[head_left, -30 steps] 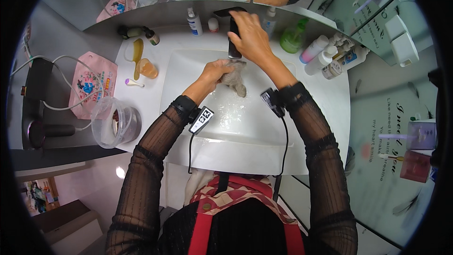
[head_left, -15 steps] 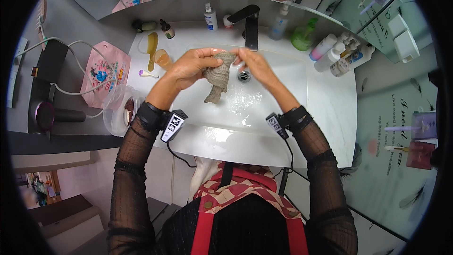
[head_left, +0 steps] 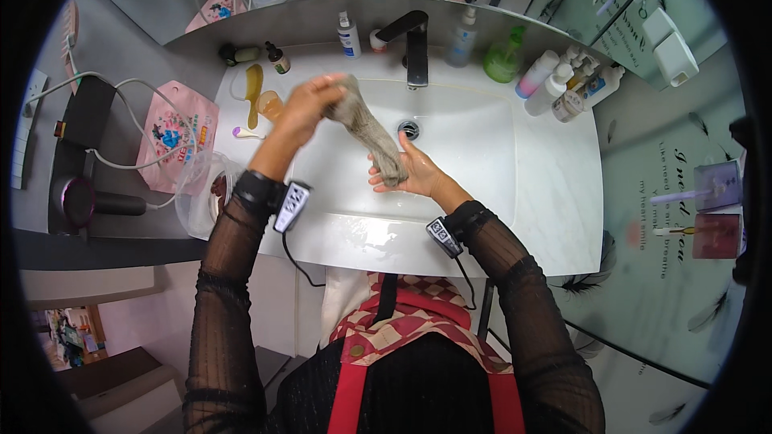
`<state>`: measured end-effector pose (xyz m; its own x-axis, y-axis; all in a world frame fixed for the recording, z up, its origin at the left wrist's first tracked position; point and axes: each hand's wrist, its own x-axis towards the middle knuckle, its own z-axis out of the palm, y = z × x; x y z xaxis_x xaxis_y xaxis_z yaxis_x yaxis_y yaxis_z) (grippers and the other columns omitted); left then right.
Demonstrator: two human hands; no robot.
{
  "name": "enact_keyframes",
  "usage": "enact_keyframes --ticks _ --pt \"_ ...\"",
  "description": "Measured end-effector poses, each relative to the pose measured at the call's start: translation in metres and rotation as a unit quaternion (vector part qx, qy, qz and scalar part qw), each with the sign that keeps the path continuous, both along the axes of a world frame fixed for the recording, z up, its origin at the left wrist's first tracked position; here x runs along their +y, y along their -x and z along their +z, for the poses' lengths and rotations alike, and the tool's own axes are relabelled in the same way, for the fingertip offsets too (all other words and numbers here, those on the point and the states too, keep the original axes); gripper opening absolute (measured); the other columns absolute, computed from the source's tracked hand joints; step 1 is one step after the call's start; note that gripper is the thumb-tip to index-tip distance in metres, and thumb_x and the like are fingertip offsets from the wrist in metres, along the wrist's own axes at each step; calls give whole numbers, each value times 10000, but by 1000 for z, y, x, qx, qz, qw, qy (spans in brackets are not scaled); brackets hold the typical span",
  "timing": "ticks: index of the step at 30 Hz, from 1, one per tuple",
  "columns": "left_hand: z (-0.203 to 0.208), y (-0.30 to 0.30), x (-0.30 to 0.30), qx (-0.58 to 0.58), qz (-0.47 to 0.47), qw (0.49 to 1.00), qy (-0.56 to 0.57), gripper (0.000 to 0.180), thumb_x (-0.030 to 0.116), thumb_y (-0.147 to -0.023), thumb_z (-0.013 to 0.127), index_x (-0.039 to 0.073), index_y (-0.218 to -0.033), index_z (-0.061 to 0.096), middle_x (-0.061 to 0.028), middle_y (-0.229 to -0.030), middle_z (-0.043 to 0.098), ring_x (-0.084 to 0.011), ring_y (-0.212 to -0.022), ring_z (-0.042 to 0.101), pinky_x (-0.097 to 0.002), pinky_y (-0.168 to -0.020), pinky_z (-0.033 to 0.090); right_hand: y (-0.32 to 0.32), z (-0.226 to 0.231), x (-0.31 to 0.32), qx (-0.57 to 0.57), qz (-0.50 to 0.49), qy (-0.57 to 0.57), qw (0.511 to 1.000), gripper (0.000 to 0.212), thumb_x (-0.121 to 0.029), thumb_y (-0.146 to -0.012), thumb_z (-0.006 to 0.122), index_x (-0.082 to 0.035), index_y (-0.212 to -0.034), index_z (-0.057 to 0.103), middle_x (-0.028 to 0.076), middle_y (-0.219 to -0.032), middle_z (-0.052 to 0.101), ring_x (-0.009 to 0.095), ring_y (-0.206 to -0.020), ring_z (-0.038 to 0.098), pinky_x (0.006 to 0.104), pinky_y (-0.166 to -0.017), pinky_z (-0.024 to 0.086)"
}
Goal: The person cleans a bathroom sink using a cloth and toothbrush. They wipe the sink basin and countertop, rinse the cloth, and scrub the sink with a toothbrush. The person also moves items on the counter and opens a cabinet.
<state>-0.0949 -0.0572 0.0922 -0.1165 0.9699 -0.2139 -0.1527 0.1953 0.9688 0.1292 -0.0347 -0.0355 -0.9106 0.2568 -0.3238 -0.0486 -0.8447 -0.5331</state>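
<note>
A wet-looking grey-beige knitted sock [head_left: 369,130] stretches slantwise above the white sink basin [head_left: 474,161]. My left hand [head_left: 306,110], blurred by motion, is closed on its upper end. The lower end of the sock lies against the fingers of my right hand [head_left: 420,170]. That hand is open, palm up, with its thumb apart from the fabric. Beyond the right thumb is the metal drain [head_left: 408,129], and the black faucet [head_left: 416,52] stands at the back of the basin.
Left of the basin are a yellow comb [head_left: 254,95], an orange cup [head_left: 271,104] and a clear plastic tub [head_left: 195,207]. A green pump bottle [head_left: 504,58] and several other bottles [head_left: 550,88] line the back right. A hair dryer [head_left: 100,198] lies at far left.
The sock was bunched up between both hands near the faucet and now hangs out at length. My right hand has come down toward me and opened under its lower end.
</note>
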Motion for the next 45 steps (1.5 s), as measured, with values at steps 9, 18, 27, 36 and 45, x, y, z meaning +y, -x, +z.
enact_keyframes --ticks 9,18,27,36,45 --pt "-42 -72 -40 104 -186 977 -22 200 36 -857 594 13 -1055 621 -32 -944 641 -97 -859 587 -250 -792 475 -12 22 4 -41 -110 29 993 732 -717 -822 414 -122 -1244 478 141 -1199 534 289 -1120 544 513 -935 456" --pt "-47 -68 -18 438 -99 869 -210 281 42 -806 634 64 -1086 614 -60 -1034 580 -216 -848 592 -342 -724 504 -29 32 -4 12 -49 -9 999 367 -198 -830 679 -47 -1128 528 111 -986 636 125 -753 622 202 -441 385" --pt "-23 -70 -20 621 -213 616 -435 744 -45 -646 666 131 -1330 431 -33 -1454 347 -320 -1329 331 -439 -977 417 -37 83 42 -13 89 -133 987 128 -61 -819 620 4 -876 526 48 -691 486 50 -499 421 140 -333 247" --pt "-21 -66 25 568 -147 669 -457 443 97 -727 675 95 -1142 522 -64 -1043 605 -247 -929 603 -331 -722 540 -6 133 62 -186 173 -231 939 190 -118 -808 661 -53 -706 515 -5 -576 427 22 -398 328 160 -302 148" --pt "-49 -68 31 693 -226 636 -254 325 97 -664 693 45 -960 572 -142 -834 633 -332 -749 629 -395 -653 509 19 89 46 -394 109 -562 719 186 -190 -676 686 -54 -727 569 52 -640 570 167 -521 543 319 -497 455"
